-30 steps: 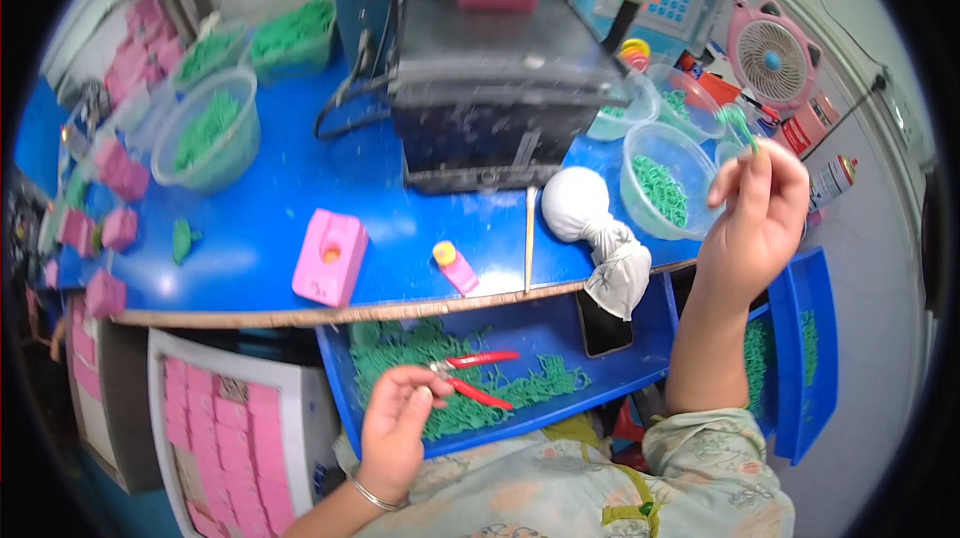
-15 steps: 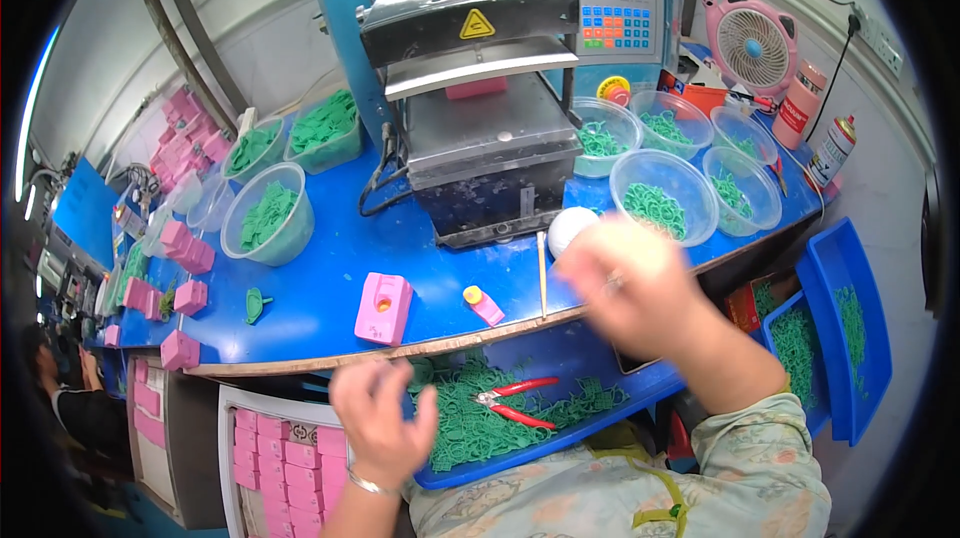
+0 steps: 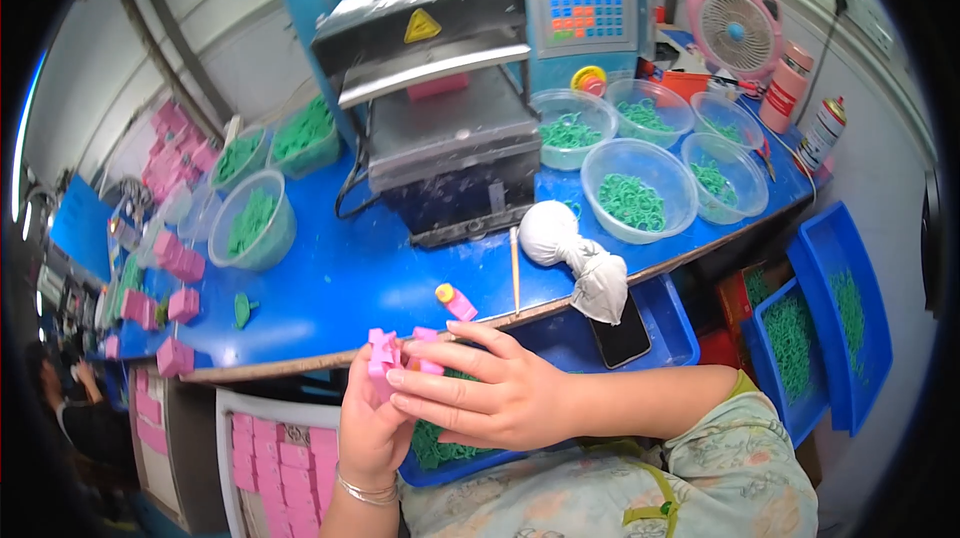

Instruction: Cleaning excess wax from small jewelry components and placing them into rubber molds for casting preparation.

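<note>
At the front edge of the blue table [image 3: 290,313], my left hand [image 3: 370,423] grips a pink block [image 3: 385,353] in pieces or with parts apart; which, I cannot tell exactly. My right hand [image 3: 500,393] lies over it, fingers curled onto the pink pieces. Just beyond are a small pink bottle with a yellow cap [image 3: 458,303], a wooden stick [image 3: 516,273] and a knotted white cloth bundle [image 3: 548,233] over a phone [image 3: 625,343]. Below my hands, a blue drawer [image 3: 675,303] holds green strands, largely hidden by my arms.
A black press [image 3: 450,178] with a keypad panel [image 3: 585,23] stands behind, flanked by bowls [image 3: 640,198] of green pieces. Pink blocks [image 3: 180,258] sit left, blue trays [image 3: 830,328] right, with a pink fan [image 3: 735,28] behind. A person in dark clothes [image 3: 85,418] is far left.
The pink block from the table is now between my hands. My right hand came down from the upper right; the green piece it held earlier is out of sight.
</note>
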Demonstrator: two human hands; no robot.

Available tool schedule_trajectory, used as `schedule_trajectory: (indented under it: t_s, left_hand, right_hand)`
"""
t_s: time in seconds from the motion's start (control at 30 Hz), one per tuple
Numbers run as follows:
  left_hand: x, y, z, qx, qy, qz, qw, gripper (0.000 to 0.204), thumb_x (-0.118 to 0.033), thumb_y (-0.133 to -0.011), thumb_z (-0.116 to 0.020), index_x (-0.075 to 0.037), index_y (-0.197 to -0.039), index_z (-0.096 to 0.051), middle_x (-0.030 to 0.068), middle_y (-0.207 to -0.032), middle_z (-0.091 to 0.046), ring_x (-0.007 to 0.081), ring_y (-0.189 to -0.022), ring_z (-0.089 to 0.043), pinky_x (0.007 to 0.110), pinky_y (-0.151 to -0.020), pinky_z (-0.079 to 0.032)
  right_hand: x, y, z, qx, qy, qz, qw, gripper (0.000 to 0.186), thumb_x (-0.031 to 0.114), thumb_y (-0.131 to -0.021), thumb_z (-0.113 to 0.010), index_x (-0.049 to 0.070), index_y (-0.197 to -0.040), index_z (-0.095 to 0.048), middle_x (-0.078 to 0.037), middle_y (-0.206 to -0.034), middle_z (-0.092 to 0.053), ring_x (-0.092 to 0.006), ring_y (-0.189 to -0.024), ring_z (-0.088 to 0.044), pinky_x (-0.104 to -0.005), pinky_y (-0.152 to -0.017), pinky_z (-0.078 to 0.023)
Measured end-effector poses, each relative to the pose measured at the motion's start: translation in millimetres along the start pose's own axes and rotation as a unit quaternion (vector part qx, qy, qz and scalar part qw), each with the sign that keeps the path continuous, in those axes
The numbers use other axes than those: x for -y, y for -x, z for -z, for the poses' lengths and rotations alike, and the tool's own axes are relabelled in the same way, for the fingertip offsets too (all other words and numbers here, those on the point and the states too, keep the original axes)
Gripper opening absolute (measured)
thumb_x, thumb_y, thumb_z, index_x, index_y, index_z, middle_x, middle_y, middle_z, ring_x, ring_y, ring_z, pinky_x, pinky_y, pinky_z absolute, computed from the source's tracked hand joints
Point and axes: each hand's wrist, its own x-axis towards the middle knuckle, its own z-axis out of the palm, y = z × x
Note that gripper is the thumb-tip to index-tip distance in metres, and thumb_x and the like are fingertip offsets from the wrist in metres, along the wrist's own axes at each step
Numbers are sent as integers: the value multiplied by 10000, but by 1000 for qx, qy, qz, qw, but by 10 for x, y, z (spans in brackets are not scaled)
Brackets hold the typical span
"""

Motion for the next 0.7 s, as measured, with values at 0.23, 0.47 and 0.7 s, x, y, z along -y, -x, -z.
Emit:
schedule_trajectory:
  t_s: [0.23,0.47,0.7]
  left_hand:
    - [150,-155,324,-35,335,79,938,332,-364,-830,-550,-67,-977,-558,36,-761,-530,114,-586,-444,284,-616,-389]
    - [170,-43,385,43,371,111,921,490,-543,-817,-501,-61,-903,-502,17,-658,-447,90,-472,-369,272,-485,-338]
    - [357,-38,321,94,382,172,903,512,-554,-792,-526,-59,-917,-478,6,-647,-421,86,-491,-387,277,-507,-349]
  right_hand:
    - [415,288,-236,19,-127,-6,992,498,256,-711,-659,28,-1146,-577,-128,-1162,-543,-273,-1010,-531,-389,-746,-451]
    - [-146,194,442,55,299,-315,899,556,190,-706,-698,65,-1217,-518,-192,-1235,-461,-375,-1169,-411,-514,-972,-288]
    - [-234,354,341,47,303,-349,885,586,110,-711,-681,78,-1260,-481,-173,-1194,-479,-338,-1043,-482,-432,-879,-383]
